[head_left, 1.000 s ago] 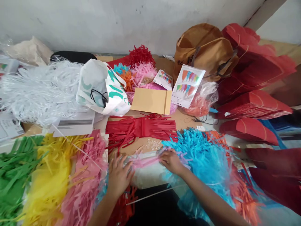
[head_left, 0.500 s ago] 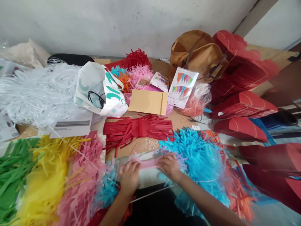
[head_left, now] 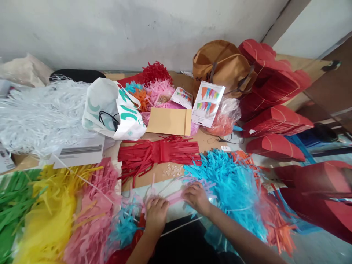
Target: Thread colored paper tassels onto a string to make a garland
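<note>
Between my two hands stretches a pale pink tissue-paper tassel (head_left: 175, 197), its uncut middle band showing and its fringed ends spreading past my hands. My left hand (head_left: 157, 212) has its fingers curled over the band's left end. At the band's right end, my right hand (head_left: 196, 197) grips it in the same way. The band slants slightly, higher on the right. Just beyond lies a red fringed paper sheet (head_left: 162, 151), with a small pile of clear bits (head_left: 173, 170) before it. Blue paper fringe (head_left: 222, 176) lies against the right hand's side.
Yellow fringe (head_left: 52, 205), green fringe (head_left: 16, 198) and darker pink fringe (head_left: 93, 209) hang at the left. Behind stand a white-and-green bag (head_left: 107, 106), a tan envelope (head_left: 167, 121), a bunting package (head_left: 208, 102) and a brown bag (head_left: 220, 62). Red paper stacks (head_left: 280, 123) are on the right.
My left hand has moved a little right and towards me, closer to the right hand. The pink band has gone from nearly level to slanted. The whole view has shifted slightly.
</note>
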The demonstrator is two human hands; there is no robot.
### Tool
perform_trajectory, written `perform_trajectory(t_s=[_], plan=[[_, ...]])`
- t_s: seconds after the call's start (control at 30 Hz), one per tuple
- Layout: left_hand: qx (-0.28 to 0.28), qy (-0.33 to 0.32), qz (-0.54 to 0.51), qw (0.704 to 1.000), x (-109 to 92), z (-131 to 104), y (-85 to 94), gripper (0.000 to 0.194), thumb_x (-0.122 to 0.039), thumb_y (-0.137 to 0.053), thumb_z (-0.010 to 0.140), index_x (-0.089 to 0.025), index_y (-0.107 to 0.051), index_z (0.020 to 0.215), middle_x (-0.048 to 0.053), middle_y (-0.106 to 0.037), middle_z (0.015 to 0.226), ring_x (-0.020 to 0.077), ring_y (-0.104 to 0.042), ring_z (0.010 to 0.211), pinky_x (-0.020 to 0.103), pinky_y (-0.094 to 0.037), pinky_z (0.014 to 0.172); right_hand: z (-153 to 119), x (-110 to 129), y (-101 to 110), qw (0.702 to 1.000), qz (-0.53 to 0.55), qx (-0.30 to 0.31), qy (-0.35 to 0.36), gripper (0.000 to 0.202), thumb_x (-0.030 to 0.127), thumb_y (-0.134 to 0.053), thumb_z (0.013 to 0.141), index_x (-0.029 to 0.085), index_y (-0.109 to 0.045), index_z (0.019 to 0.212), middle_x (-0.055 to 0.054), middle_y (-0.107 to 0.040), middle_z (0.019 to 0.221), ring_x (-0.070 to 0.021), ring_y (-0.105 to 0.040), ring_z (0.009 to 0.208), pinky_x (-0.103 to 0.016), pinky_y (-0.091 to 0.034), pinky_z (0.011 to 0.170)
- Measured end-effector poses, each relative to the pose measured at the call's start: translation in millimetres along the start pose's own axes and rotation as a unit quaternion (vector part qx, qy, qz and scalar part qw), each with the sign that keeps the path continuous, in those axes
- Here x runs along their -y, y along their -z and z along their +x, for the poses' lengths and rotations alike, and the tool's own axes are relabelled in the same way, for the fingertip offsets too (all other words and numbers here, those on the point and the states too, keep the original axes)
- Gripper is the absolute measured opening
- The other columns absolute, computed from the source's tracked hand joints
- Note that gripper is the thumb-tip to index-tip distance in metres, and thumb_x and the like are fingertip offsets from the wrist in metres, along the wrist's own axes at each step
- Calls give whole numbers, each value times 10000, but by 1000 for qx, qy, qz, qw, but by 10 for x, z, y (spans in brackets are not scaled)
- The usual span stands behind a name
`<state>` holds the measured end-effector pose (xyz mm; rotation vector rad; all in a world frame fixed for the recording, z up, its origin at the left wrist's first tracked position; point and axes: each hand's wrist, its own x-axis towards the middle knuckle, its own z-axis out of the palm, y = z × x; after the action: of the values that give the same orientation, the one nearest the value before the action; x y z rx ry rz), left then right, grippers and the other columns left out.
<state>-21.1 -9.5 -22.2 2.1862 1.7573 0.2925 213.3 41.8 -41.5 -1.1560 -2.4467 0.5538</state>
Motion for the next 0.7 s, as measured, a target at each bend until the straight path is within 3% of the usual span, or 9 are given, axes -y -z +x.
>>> perform_trajectory(t_s=[0.1,0.2,0.4,0.7], plan=[[8,24,-8,1000,135,-62,131,239,-245,-508,911,-299,-740,894,5,-762,938,215,-630,973,412,-348,948,64,24,56,999,20,21,-44,188,363,-597,927,249,-727,853,-33,-718,919,-209,-577,911,-407,-334,916],[12,55,-4,998,147,-79,193,278,-311,-486,927,-290,-752,848,16,-765,929,240,-616,1008,445,-326,966,147,58,82,996,26,40,-80,198,351,-592,926,235,-717,825,-27,-689,884,-213,-547,912,-403,-313,896],[3,114,16,993,52,-30,155,331,-328,-471,922,-260,-752,762,38,-753,893,266,-603,1005,476,-315,965,246,105,58,990,-5,71,-125,240,334,-614,893,193,-671,707,-21,-661,832,-198,-510,856,-387,-285,861],[7,121,47,991,2,57,182,335,-316,-498,909,-236,-723,674,41,-726,826,265,-585,970,462,-324,904,370,165,47,976,-67,112,-172,260,356,-679,821,194,-639,622,-17,-658,774,-210,-522,855,-376,-273,809]])
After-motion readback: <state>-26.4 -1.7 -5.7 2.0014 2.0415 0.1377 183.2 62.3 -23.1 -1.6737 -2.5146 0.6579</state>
